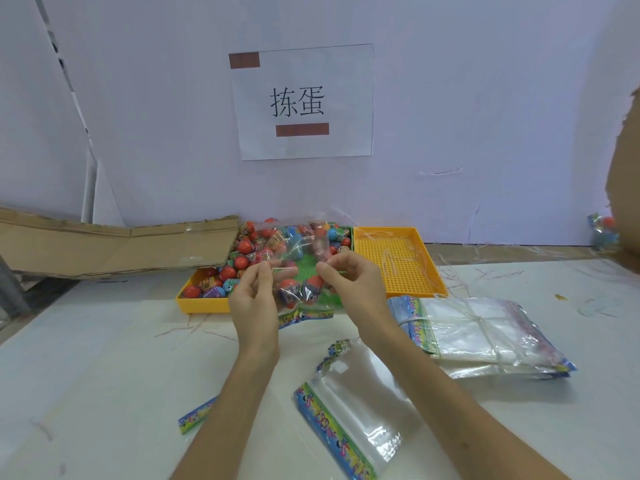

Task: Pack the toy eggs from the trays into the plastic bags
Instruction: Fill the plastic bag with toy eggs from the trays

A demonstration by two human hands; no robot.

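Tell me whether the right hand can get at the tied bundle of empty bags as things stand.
Probably yes, once freed. The right hand is pinching the filled bag together with the left hand. The tied bundle lies on the table just right of that forearm, with nothing on top of it.

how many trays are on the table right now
3. A yellow tray of toy eggs at left, a green tray in the middle, partly hidden behind the held bag, and an egg-free yellow tray at right. None stacked that I can see.
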